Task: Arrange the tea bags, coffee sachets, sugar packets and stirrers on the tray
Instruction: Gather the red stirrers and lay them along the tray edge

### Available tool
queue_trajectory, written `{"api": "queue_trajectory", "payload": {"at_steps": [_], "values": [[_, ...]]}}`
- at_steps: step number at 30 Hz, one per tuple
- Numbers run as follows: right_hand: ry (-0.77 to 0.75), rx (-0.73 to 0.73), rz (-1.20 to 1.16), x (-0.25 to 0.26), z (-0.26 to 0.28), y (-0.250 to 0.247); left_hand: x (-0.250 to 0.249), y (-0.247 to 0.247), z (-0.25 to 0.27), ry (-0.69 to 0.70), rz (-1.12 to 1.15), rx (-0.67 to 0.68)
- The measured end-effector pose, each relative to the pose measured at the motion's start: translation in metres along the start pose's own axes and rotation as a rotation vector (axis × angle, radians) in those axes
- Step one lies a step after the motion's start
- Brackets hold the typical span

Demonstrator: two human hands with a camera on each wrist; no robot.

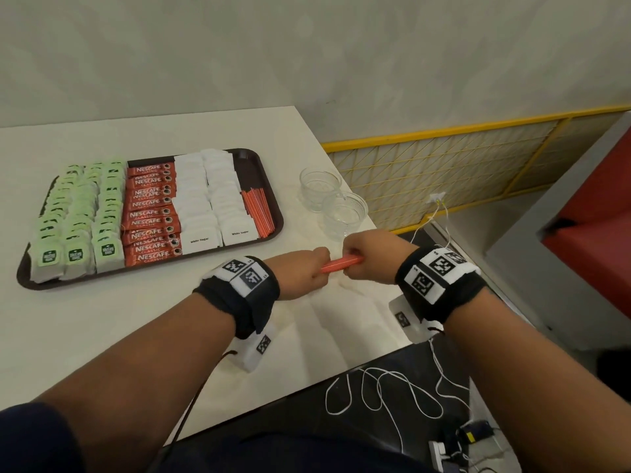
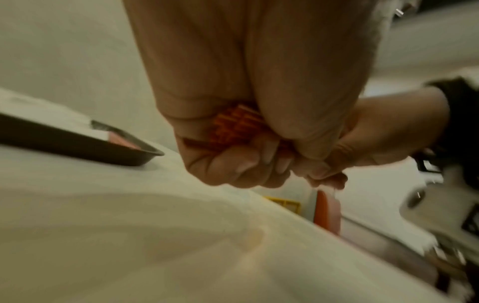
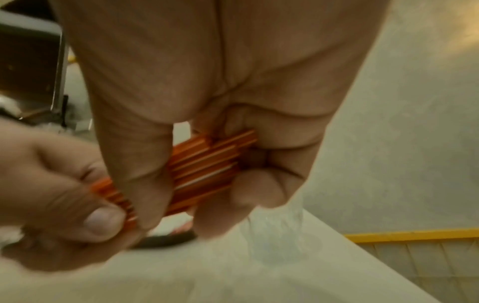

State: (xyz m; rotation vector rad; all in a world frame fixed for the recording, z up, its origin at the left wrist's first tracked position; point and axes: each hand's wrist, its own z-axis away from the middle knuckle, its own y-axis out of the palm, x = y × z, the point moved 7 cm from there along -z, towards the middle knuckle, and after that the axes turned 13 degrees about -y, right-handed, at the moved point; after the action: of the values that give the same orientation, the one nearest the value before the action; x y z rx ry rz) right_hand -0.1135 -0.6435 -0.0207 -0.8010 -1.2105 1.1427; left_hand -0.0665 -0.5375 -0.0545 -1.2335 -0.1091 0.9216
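A dark brown tray (image 1: 269, 186) lies on the white table and holds rows of green tea bags (image 1: 76, 213), red Nescafe coffee sachets (image 1: 152, 216), white sugar packets (image 1: 211, 199) and a small pile of orange stirrers (image 1: 257, 213) at its right end. Just right of the tray's near corner, both hands grip one bundle of orange stirrers (image 1: 341, 263) (image 2: 233, 125) (image 3: 207, 170) above the table. My left hand (image 1: 304, 268) (image 2: 238, 155) holds its left end with curled fingers. My right hand (image 1: 368, 257) (image 3: 207, 184) is curled round the right end.
Two clear glass cups (image 1: 327, 199) stand near the table's right edge, just beyond the hands. A yellow-framed mesh partition (image 1: 461, 165) and a red seat (image 1: 601, 233) lie to the right. White cables (image 1: 392, 387) trail over the dark floor below the table's near edge.
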Motion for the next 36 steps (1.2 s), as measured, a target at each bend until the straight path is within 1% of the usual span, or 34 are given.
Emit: {"api": "queue_trajectory", "payload": {"at_steps": [2, 3, 5, 6, 7, 8, 11, 13, 15, 17, 20, 23, 25, 28, 30, 31, 34, 36], "values": [[-0.029, -0.146, -0.142, 0.003, 0.002, -0.022, 0.014, -0.012, 0.011, -0.003, 0.171, -0.014], [-0.042, -0.248, -0.267, 0.005, 0.003, -0.033, 0.023, -0.018, 0.017, -0.024, 0.282, -0.019], [-0.078, -0.445, -0.617, 0.015, 0.002, -0.048, 0.04, -0.026, 0.03, -0.061, 0.539, -0.022], [-0.098, -0.499, -0.792, 0.023, -0.002, -0.05, 0.046, -0.029, 0.036, -0.065, 0.651, -0.018], [-0.119, -0.519, -0.895, 0.033, -0.008, -0.05, 0.051, -0.031, 0.042, -0.062, 0.731, -0.012], [-0.128, -0.514, -0.899, 0.045, -0.014, -0.049, 0.054, -0.032, 0.046, -0.052, 0.773, -0.008], [-0.184, -0.427, -0.781, 0.079, -0.035, -0.044, 0.065, -0.039, 0.057, -0.028, 0.828, -0.011], [-0.218, -0.413, -0.806, 0.093, -0.048, -0.045, 0.073, -0.045, 0.066, -0.034, 0.913, -0.013], [-0.238, -0.462, -0.93, 0.101, -0.058, -0.05, 0.083, -0.05, 0.074, -0.051, 0.994, -0.02], [-0.235, -0.498, -1.139, 0.107, -0.068, -0.051, 0.088, -0.057, 0.082, -0.038, 1.028, -0.023], [-0.279, -0.467, -1.395, 0.126, -0.083, -0.042, 0.09, -0.063, 0.09, -0.036, 1.047, -0.013], [-0.24, -0.441, -1.634, 0.146, -0.095, -0.037, 0.093, -0.062, 0.09, -0.046, 1.026, 0.016], [-0.189, -0.433, -1.73, 0.155, -0.103, -0.036, 0.097, -0.061, 0.089, -0.053, 1.002, 0.03], [-0.147, -0.463, -1.749, 0.166, -0.107, -0.038, 0.103, -0.059, 0.09, -0.043, 1.019, 0.053], [-0.17, -0.519, -1.72, 0.169, -0.108, -0.045, 0.108, -0.055, 0.093, -0.03, 1.116, 0.122], [-0.198, -0.551, -1.711, 0.169, -0.108, -0.05, 0.113, -0.05, 0.094, -0.049, 1.226, 0.185], [-0.287, -0.65, -1.685, 0.169, -0.106, -0.065, 0.131, -0.033, 0.096, -0.167, 1.509, 0.398], [-0.309, -0.7, -1.609, 0.171, -0.106, -0.067, 0.139, -0.027, 0.093, -0.242, 1.602, 0.447]]}}
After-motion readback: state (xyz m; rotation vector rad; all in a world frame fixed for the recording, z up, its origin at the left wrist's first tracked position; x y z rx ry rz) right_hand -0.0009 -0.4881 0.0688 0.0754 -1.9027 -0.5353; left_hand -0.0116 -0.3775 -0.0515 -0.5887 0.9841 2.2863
